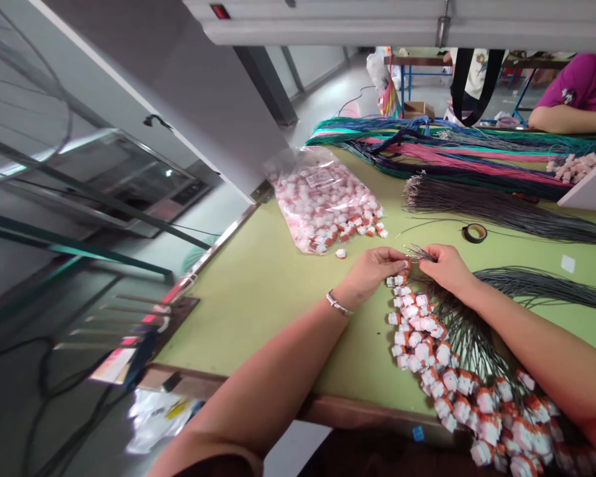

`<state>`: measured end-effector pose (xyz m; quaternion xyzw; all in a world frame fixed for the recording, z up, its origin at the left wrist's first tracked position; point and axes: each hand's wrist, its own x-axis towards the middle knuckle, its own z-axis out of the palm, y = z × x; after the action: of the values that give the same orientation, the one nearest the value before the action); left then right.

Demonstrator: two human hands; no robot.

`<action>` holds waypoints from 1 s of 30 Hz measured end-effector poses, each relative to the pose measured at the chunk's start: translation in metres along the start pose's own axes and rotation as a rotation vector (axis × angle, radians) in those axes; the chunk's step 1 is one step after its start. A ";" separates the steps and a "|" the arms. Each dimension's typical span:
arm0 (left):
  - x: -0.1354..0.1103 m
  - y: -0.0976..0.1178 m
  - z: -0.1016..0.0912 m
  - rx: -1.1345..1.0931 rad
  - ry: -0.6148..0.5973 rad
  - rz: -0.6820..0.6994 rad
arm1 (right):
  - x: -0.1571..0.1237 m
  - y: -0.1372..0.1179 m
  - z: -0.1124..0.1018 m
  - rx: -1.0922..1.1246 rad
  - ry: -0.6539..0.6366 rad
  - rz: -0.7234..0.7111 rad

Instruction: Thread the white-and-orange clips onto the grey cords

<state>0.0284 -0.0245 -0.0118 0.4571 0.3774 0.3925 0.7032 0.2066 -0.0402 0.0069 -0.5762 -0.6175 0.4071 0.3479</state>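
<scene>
Single head cam, worn by the person, looking forward and down across the near edge of the green worktop [258,305]. Vantage is above the arms: left forearm [273,371] enters from the bottom edge, right forearm [536,331] from the lower right. Aim is off to the left of the work, so left hand [372,268] and right hand [449,268] land right of center, about mid-height. Hands near; purple sleeve [579,83] farther out, top right. Wide view, white beam [328,23] crosses the top.
</scene>
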 end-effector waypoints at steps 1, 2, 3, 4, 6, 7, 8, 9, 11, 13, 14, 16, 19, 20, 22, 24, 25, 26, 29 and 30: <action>0.000 -0.001 0.000 -0.006 0.004 0.013 | 0.000 0.000 0.000 -0.001 0.003 0.005; 0.001 -0.002 0.000 -0.013 0.006 0.024 | 0.000 0.000 0.001 0.000 0.007 0.008; 0.001 -0.003 0.000 -0.019 0.004 0.032 | 0.000 0.001 0.001 0.004 0.011 0.011; 0.002 -0.004 0.001 -0.019 0.002 0.038 | 0.000 0.001 0.002 0.010 0.012 0.014; 0.003 -0.006 0.003 -0.007 0.010 0.045 | 0.000 0.002 0.003 0.021 0.003 0.020; 0.003 -0.007 0.004 0.002 0.016 0.046 | 0.000 0.002 0.003 0.022 -0.003 0.022; 0.004 -0.008 0.006 0.009 0.023 0.050 | 0.000 0.003 0.004 0.022 -0.003 0.023; 0.004 -0.009 0.008 0.014 0.030 0.053 | 0.001 0.003 0.004 0.022 0.003 0.024; 0.004 -0.010 0.011 0.021 0.032 0.058 | 0.001 0.004 0.004 0.028 0.022 0.021; 0.005 -0.011 0.013 0.019 0.037 0.060 | 0.002 0.004 0.004 0.048 0.027 0.022; 0.005 -0.011 0.013 0.011 0.043 0.059 | 0.002 0.004 0.004 0.064 0.028 0.026; 0.005 -0.011 0.012 -0.013 0.052 0.051 | 0.002 0.005 0.003 0.095 0.042 0.031; 0.005 -0.010 0.011 -0.045 0.066 0.045 | 0.002 0.005 0.002 0.073 0.070 0.013; 0.004 -0.010 0.011 -0.048 0.069 0.046 | 0.002 0.006 0.002 0.047 0.075 0.004; 0.003 -0.009 0.012 -0.055 0.074 0.046 | 0.002 0.007 0.003 -0.001 0.069 -0.009; 0.003 -0.008 0.013 -0.064 0.076 0.043 | 0.002 0.009 0.004 -0.027 0.051 -0.011; 0.003 -0.008 0.014 -0.066 0.076 0.041 | 0.002 0.010 0.005 -0.034 0.042 -0.011; 0.003 -0.007 0.015 -0.064 0.075 0.039 | 0.002 0.011 0.006 -0.040 0.036 -0.010; 0.004 -0.006 0.017 -0.031 0.075 0.034 | 0.003 0.013 0.008 -0.049 0.044 -0.005; 0.005 -0.006 0.017 -0.017 0.074 0.032 | 0.003 0.013 0.008 -0.042 0.047 0.000</action>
<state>0.0471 -0.0278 -0.0131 0.4422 0.3923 0.4236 0.6864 0.2042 -0.0380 -0.0083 -0.5926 -0.6176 0.3806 0.3502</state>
